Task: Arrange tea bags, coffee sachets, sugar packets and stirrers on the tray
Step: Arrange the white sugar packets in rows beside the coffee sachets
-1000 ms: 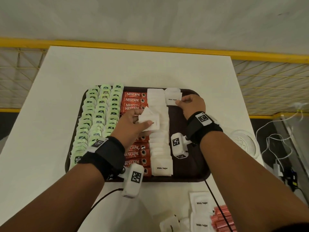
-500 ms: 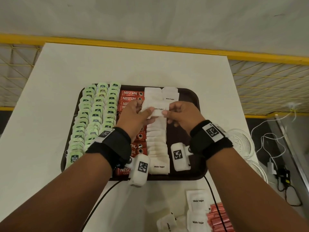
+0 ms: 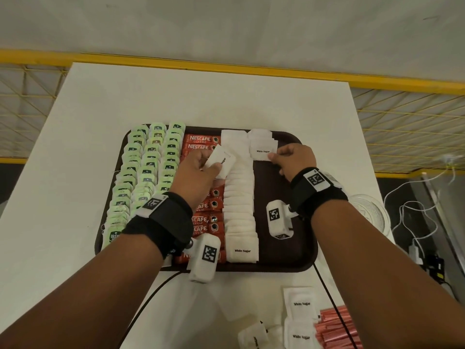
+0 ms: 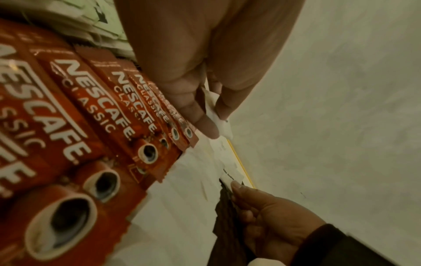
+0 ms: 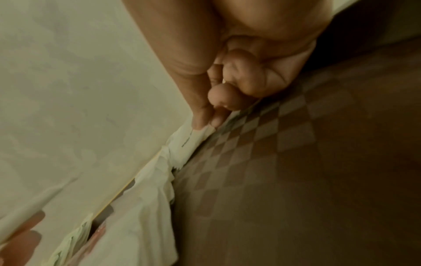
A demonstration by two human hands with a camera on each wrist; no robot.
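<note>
The sugar packet (image 3: 263, 151) being placed sits upper centre of the head view, at the near end of a short second white column on the brown tray (image 3: 284, 248), its "White Sugar" print reading upright and its slightly longer side running up the frame like the column. The right hand (image 3: 294, 159) pinches its lower right corner between thumb and fingertip. Just left, the left hand (image 3: 198, 175) holds a small stack of sugar packets (image 3: 221, 161), tilted so the print runs diagonally. These paper packets look light, limp and easily creased, so an edge or corner pinch seems best. Further left lie the red coffee sachets (image 3: 201, 142) and green tea bags (image 3: 148, 157); loose packets and pink stirrers (image 3: 337, 331) wait at lower right.
</note>
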